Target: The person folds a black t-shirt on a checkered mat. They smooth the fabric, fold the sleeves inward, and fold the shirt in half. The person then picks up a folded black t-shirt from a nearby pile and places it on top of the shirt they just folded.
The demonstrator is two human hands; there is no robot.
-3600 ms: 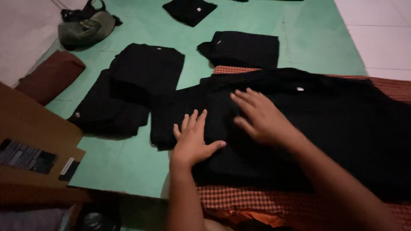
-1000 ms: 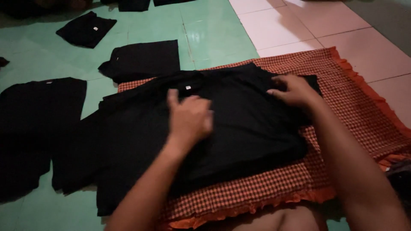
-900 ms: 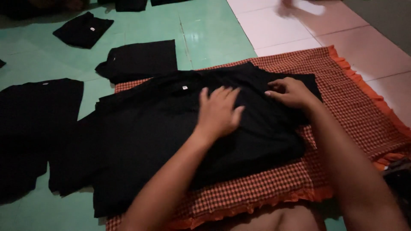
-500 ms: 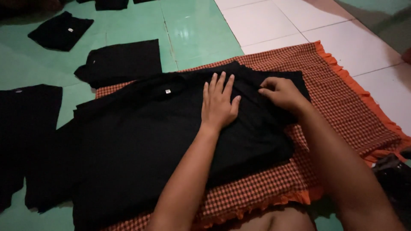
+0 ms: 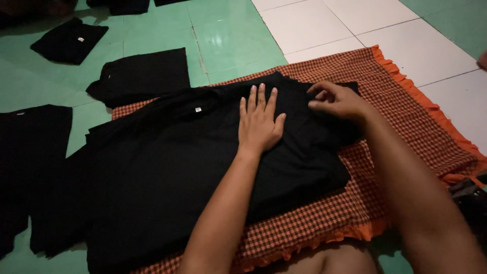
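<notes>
A black shirt lies spread on an orange checked mat on the floor, its small white neck label facing up. My left hand rests flat on the shirt's upper middle, fingers spread. My right hand pinches a fold of the black cloth at the shirt's far right edge.
A folded black shirt lies just beyond the mat on the green floor. Another folded one sits further back left. More black garments lie flat at the left. White tiles are at the back right; a dark object sits at the right edge.
My left hand slid right across the shirt and now lies flat near my right hand. My right hand stayed at the right edge, gripping cloth. The view shifted right.
</notes>
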